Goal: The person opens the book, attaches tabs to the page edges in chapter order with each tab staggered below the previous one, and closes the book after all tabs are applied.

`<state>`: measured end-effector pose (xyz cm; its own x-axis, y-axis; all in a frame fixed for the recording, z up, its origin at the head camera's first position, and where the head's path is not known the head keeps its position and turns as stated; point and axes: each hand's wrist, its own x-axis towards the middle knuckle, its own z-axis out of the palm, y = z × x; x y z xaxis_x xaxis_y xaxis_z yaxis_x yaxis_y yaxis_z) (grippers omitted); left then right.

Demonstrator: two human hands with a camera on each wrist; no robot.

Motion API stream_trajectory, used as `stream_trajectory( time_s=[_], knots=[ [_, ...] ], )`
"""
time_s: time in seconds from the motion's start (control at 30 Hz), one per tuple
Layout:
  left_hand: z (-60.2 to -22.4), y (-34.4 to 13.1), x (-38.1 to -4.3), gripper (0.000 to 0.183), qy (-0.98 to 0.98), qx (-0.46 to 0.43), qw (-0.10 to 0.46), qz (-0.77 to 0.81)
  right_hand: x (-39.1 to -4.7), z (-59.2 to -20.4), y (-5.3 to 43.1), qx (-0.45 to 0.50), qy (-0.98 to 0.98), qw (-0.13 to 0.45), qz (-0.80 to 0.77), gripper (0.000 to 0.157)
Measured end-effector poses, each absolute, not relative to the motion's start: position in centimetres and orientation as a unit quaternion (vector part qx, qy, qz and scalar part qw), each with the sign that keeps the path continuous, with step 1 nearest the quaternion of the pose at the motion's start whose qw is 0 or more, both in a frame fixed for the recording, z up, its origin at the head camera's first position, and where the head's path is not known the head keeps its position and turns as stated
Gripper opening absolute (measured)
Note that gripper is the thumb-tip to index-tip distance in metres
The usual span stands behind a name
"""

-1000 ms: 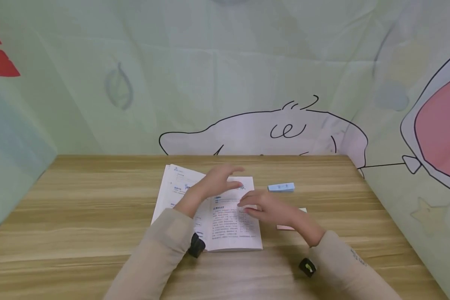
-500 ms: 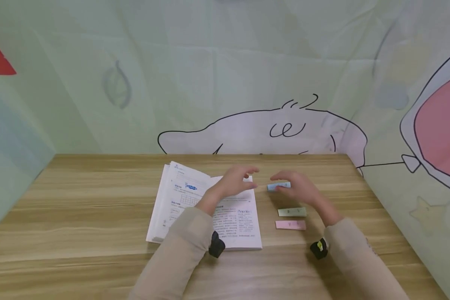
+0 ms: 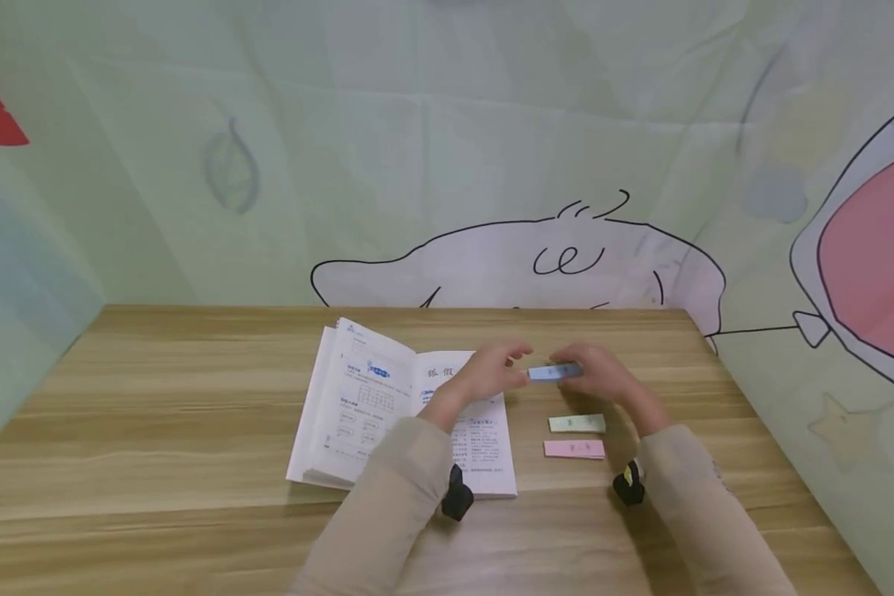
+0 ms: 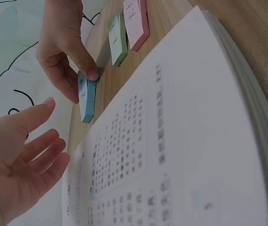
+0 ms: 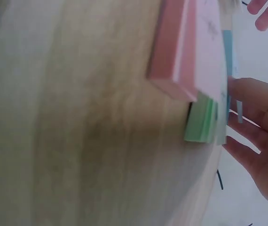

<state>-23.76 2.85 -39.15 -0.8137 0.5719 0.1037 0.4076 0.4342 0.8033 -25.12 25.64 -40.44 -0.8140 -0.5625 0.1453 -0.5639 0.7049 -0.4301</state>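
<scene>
My right hand (image 3: 602, 374) pinches one end of a blue sticky-note pad (image 3: 554, 372) between thumb and fingers; the left wrist view shows the blue pad (image 4: 87, 100) with handwriting on its top sheet. Over the right page, my left hand (image 3: 493, 368) reaches toward that pad with fingers apart and relaxed, holding nothing. In the left wrist view the left hand's fingers (image 4: 47, 162) are spread beside the page. The open book (image 3: 484, 472) lies under the left arm, which hides part of its printed pages.
A green sticky-note pad (image 3: 577, 424) and a pink one (image 3: 574, 449) lie right of the book, below the blue pad. All rest on a wooden table (image 3: 156, 414). A printed cloth backdrop (image 3: 417, 165) rises behind the table's far edge.
My right hand has gone from the book's right page to the blue pad and now grips it. My left hand has moved right across the book, uncovering more of the left page.
</scene>
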Motion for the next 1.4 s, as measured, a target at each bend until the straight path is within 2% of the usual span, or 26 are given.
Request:
stream_trajectory(
  time_s=[0.27, 0.5, 0.63, 0.93, 1.2, 1.4],
  knots=[
    [-39.3, 3.0, -23.4, 0.047, 0.853, 0.268, 0.101, 0.436, -25.6, -41.1, 25.8, 0.308, -0.922, -0.017, 0.235, 0.022],
    [-39.6, 2.9, -23.5, 0.048, 0.86, 0.27, 0.093, 0.423, -25.9, -41.4, 26.0, 0.324, -0.914, -0.014, 0.244, 0.021],
    [-39.5, 2.8, -23.5, 0.049, 0.863, 0.261, 0.095, 0.421, -25.2, -40.1, 25.2, 0.299, -0.924, -0.027, 0.235, 0.019],
    [-38.2, 2.7, -23.1, 0.053, 0.864, 0.28, 0.07, 0.413, -24.2, -37.2, 23.3, 0.328, -0.918, -0.021, 0.222, 0.019],
    [-36.9, 2.0, -22.6, 0.026, 0.878, 0.308, 0.029, 0.366, -23.3, -35.5, 22.0, 0.343, -0.912, -0.021, 0.225, 0.018],
    [-36.3, 0.9, -21.9, 0.016, 0.877, 0.313, 0.02, 0.364, -22.3, -34.6, 21.0, 0.35, -0.903, -0.029, 0.247, 0.017]
  ],
)
